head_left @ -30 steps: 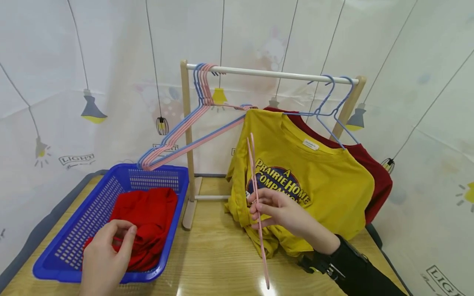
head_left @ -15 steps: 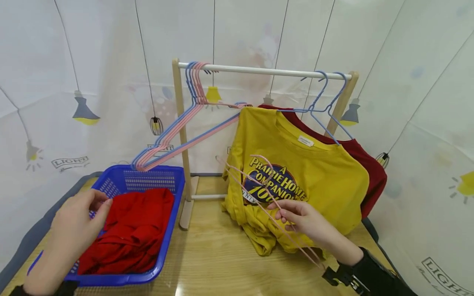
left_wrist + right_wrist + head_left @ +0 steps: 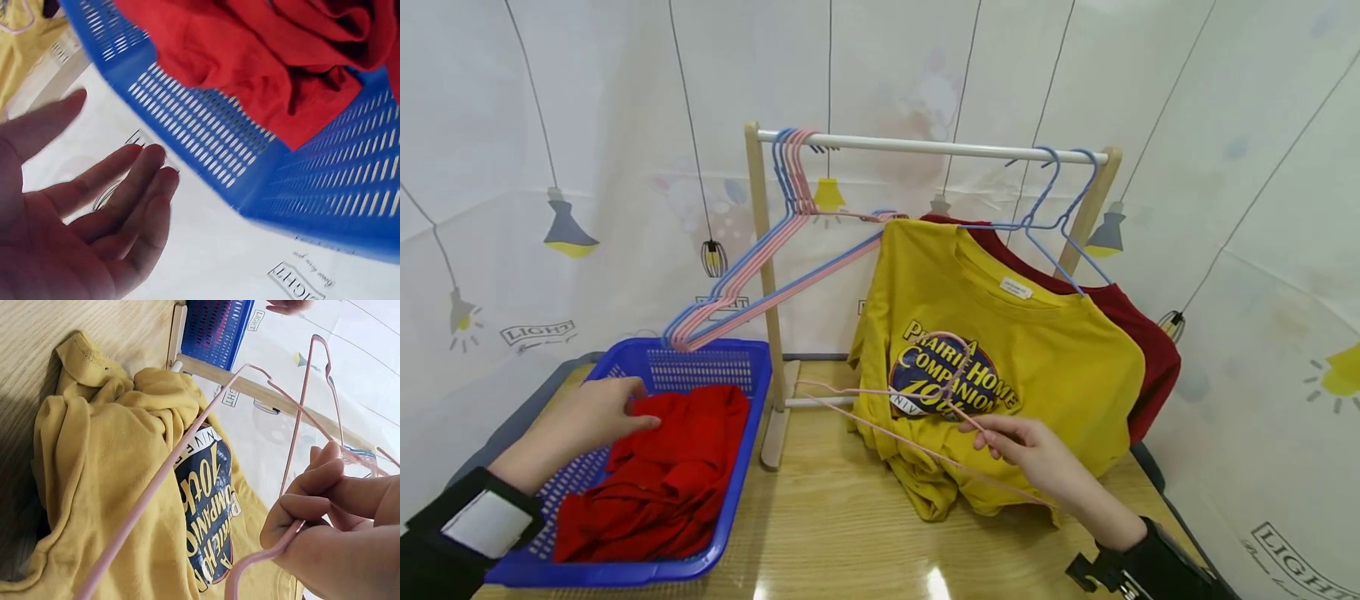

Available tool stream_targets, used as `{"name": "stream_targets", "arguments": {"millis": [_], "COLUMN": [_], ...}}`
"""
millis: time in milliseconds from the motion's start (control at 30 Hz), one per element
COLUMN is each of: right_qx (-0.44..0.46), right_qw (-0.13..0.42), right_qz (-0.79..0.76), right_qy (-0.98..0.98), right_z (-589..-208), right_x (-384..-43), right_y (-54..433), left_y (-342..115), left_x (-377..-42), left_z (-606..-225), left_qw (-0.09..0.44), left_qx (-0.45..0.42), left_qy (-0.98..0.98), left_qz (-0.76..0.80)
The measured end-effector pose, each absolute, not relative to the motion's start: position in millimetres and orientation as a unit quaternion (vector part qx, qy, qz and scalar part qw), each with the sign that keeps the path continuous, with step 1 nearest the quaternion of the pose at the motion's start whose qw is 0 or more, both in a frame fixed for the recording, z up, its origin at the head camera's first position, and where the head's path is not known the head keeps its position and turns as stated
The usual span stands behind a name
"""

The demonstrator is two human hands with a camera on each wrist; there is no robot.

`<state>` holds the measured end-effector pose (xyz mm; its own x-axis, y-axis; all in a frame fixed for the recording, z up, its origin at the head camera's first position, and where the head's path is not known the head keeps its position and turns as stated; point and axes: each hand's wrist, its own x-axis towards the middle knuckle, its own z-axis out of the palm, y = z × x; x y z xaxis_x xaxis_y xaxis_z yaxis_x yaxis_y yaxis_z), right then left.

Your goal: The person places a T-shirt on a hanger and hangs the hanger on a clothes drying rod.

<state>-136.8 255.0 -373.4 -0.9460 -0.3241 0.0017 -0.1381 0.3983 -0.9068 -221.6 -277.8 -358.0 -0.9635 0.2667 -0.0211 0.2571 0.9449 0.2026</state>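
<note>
My right hand (image 3: 1033, 450) pinches a pink wire hanger (image 3: 950, 390) near its shoulder, in front of the yellow T-shirt (image 3: 1060, 367). The hanger's hook points up and its long bar slants down to the right; in the right wrist view, that pink hanger (image 3: 153, 481) crosses the shirt's printed logo. Over the blue basket (image 3: 741, 475), my left hand (image 3: 587, 412) hovers with loosely bent fingers and holds nothing. A crumpled red garment (image 3: 662, 475) lies in the basket, just right of and below the left fingers. The left wrist view shows the hand (image 3: 94, 225) apart from the cloth.
Several pink and blue hangers (image 3: 797, 179) hang at the left end of the rack's white rail (image 3: 910, 146). At the right end, blue hangers (image 3: 1030, 218) carry the yellow T-shirt and a dark red shirt (image 3: 1142, 333) behind it. The rack stands on a wooden table (image 3: 820, 517).
The hanger in my right hand has turned from edge-on to broadside, hook up. My left hand has shifted left and up, and its forearm has swung further into view. The view has shifted slightly right.
</note>
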Motion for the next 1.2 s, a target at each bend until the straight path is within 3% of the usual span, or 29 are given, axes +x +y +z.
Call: {"name": "stream_targets", "arguments": {"millis": [400,867,1000,1200], "right_qx": [-0.115,-0.114,-0.122,-0.128], "right_qw": [0.063,0.052,0.041,0.030], "right_qz": [-0.533,-0.550,-0.557,-0.553], "right_qy": [0.836,0.826,0.821,0.823], "right_z": [-369,-373,-376,-378], "right_x": [-127,-115,-115,-116], "right_y": [269,273,275,275], "left_y": [-249,-239,-240,-246], "left_x": [-236,-223,-218,-221], "left_z": [-404,-410,-414,-418], "left_qw": [0.216,0.294,0.281,0.173], "left_qx": [0.212,0.199,0.205,0.248], "left_qy": [0.952,0.934,0.935,0.951], "left_qz": [0.044,0.043,0.062,0.059]}}
